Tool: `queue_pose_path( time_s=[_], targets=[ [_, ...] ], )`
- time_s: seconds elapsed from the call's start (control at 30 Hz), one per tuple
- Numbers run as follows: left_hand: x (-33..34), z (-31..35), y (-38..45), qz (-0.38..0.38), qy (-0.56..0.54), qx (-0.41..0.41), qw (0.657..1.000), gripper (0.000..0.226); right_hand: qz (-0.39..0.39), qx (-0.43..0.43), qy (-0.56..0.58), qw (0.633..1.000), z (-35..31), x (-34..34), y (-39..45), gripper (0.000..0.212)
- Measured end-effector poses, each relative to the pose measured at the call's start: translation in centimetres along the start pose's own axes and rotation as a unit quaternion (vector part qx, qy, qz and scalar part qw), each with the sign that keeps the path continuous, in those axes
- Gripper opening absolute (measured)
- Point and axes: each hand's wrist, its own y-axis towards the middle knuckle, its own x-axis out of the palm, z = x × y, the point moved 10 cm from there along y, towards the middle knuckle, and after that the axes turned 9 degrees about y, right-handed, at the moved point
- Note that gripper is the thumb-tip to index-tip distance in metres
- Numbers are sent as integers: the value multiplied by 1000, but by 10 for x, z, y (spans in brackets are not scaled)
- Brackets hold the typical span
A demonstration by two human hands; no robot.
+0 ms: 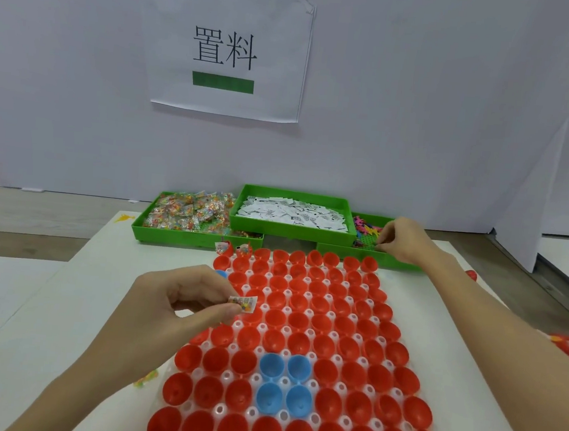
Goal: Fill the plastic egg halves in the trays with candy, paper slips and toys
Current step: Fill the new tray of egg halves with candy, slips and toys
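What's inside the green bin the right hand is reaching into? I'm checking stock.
Small colourful toys lie on the right green bin's studded floor. The right hand and the raised paper-slip bin hide much of it, so the amount is unclear.

We see glossy, smooth plastic in the red egg halves (305,320) and the four blue ones (284,383), seated in a translucent white plastic tray (306,382). The green bins (295,231) are matt plastic. Candy packets (190,212) shine like clear crinkled film; the slips (293,212) and the wall sign (225,48) look like plain matt paper. The table (44,314) is smooth, matt white.
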Motion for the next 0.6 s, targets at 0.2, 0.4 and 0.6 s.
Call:
queue_pose_path(
  time_s=[0.2, 0.4, 0.6],
  targets=[
    [-1, 1, 0, 12, 38, 16, 999, 13, 100, 4, 157, 983, -18, -25, -25, 8],
    [5, 2, -1, 0, 16, 11, 1000, 14, 93, -62, 203, 973, -64, -7, -68, 13],
    [8, 1, -2, -5, 21, 9, 1000, 14, 207, -2, 227, 952, -31, -22, -59, 13]
  ],
)
